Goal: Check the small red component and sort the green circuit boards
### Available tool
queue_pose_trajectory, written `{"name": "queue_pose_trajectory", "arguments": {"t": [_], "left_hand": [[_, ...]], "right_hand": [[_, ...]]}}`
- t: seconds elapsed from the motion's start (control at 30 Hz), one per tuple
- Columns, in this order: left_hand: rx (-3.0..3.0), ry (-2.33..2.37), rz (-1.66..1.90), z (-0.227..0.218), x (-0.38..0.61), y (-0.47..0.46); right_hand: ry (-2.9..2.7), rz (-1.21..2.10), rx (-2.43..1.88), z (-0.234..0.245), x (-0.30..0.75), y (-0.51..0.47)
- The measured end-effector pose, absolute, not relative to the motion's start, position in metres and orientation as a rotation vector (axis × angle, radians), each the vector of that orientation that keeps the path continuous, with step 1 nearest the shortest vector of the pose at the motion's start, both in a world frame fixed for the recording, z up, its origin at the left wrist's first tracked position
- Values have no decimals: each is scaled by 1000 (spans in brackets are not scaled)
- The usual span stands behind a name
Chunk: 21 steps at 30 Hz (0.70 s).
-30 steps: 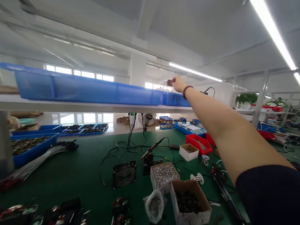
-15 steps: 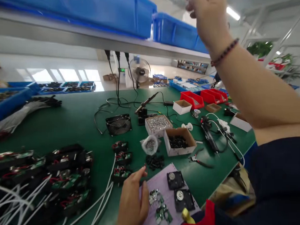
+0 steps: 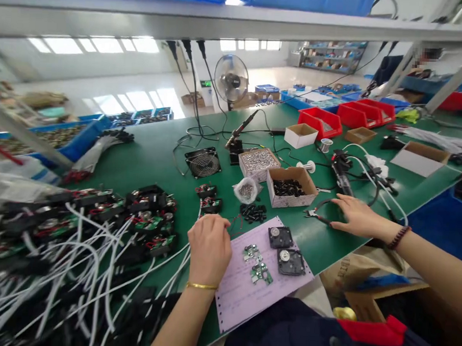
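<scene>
My left hand is closed at the left edge of a pink paper sheet. Thin red and dark wires stick out by its fingertips; the pinch itself is partly hidden. My right hand lies over the handles of the side cutters, fingers apart and thumb at the lower handle. The cutters rest on the green table, jaws pointing left. Two small green circuit boards lie on the sheet, beside two black square housings with round metal parts.
Black parts with red wires and white cables crowd the left. Behind the sheet stand a box of black pieces, a box of small metal parts and a bag. A soldering iron and an electric screwdriver are farther back.
My right hand has come down from high in the air to the side cutters. My left hand has turned knuckles-up and closed further. The view has tilted down and swung slightly.
</scene>
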State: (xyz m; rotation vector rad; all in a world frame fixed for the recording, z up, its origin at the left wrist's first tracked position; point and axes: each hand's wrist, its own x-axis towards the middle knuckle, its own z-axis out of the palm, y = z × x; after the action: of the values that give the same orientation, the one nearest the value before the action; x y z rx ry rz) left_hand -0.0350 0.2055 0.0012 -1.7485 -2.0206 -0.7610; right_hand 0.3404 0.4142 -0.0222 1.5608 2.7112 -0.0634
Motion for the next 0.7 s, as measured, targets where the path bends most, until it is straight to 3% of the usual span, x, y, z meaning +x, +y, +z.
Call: {"name": "queue_pose_trajectory", "arguments": {"t": [0.2, 0.7], "left_hand": [[-1933, -2304, -88, 6, -27, 220], [-2084, -2079, 149, -2, -17, 240]], "right_hand": [[2932, 3, 1411, -56, 344, 428], [3154, -96, 1382, -58, 326, 385]]}}
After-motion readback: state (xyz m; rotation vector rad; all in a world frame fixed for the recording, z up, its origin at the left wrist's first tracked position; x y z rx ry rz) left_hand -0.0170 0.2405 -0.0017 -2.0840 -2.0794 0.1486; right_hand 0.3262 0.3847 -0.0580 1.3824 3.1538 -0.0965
